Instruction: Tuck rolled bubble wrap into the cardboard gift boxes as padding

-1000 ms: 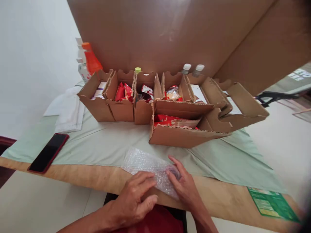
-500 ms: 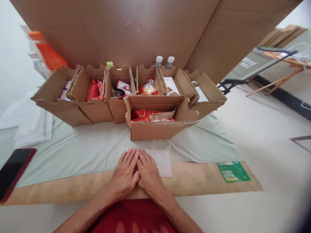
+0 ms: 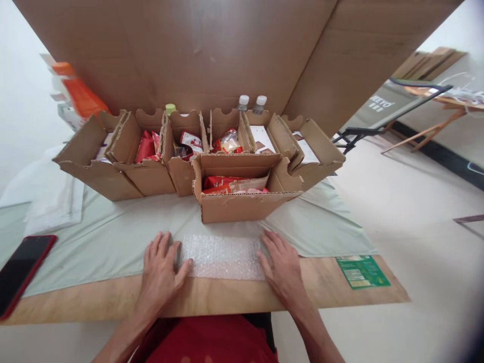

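A flat rectangle of clear bubble wrap point(image 3: 223, 257) lies near the table's front edge, partly on the pale green cloth and partly on bare wood. My left hand point(image 3: 161, 269) rests at its left end, fingers apart, the thumb reaching onto the wrap. At the opposite end my right hand point(image 3: 282, 267) lies with fingers spread, thumb and fingertips at the wrap's right edge. Neither hand grips anything. Just beyond the wrap stands a small open cardboard box point(image 3: 249, 207) holding red snack packets point(image 3: 223, 184).
Several open cardboard boxes point(image 3: 147, 177) with packets stand in a row behind. Two white-capped bottles point(image 3: 243, 102) rise behind them. At left are a phone point(image 3: 26, 269) and a stack of bubble wrap point(image 3: 56, 206). A green packet point(image 3: 363, 272) lies at right.
My hands were together on the middle of the bubble wrap. They have slid apart to its left and right ends, uncovering it. The boxes stay in place.
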Motion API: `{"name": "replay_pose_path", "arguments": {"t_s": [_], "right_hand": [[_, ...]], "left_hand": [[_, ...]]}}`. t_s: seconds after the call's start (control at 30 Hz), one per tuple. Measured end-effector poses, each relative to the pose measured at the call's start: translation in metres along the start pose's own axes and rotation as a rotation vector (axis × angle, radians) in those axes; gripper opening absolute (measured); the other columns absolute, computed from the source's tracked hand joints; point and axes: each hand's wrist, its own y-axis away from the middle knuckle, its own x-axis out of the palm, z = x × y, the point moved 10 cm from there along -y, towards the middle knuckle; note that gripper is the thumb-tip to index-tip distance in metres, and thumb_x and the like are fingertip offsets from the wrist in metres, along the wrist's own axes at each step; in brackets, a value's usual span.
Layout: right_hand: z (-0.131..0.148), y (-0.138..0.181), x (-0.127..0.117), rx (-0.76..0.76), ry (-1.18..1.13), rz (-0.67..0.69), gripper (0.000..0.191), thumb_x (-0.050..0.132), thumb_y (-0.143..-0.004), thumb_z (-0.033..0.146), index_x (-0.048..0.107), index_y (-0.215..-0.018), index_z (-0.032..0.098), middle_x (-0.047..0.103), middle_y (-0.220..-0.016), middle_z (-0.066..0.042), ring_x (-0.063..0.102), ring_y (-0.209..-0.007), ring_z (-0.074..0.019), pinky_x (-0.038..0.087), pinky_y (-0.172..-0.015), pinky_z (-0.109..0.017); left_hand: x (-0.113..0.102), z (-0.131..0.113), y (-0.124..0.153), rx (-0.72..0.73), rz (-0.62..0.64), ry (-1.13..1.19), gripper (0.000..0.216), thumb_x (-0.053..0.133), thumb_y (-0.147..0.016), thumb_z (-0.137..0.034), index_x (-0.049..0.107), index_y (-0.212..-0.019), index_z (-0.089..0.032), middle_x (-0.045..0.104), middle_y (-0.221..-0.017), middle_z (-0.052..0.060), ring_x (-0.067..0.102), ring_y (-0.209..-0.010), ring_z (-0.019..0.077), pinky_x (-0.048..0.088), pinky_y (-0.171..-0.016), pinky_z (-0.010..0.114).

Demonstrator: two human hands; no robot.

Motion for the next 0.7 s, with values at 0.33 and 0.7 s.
{"name": "replay_pose_path", "arguments": {"t_s": [0.33,0.7], "right_hand": [[0.023,0.023,0.011,0.245,-0.507,0.155,0.02,0.056,-0.096,0.035,0.066,-0.106,0.022,0.075,-0.099,-0.008,0.071,-0.086,-0.0229,0.055,-0.076,-0.034],[0.134,0.048,0.065,0.368,-1.094,0.515,0.048,0.057,-0.09,0.03,0.063,-0.138,0.023,0.071,-0.107,-0.007,0.066,-0.076,-0.0155,0.057,-0.07,-0.028]], "left_hand": [[-0.008,-0.007,-0.005,-0.055,0.001,0.298,0.011,0.049,-0.087,-0.021,0.057,-0.082,-0.026,0.075,-0.094,0.007,0.073,-0.089,0.0259,0.059,-0.078,0.04],[-0.024,0.044,-0.059,-0.067,0.096,0.188,0.059,0.06,-0.085,-0.023,0.05,-0.143,-0.016,0.065,-0.133,0.016,0.059,-0.127,0.0318,0.048,-0.109,0.05]]}}
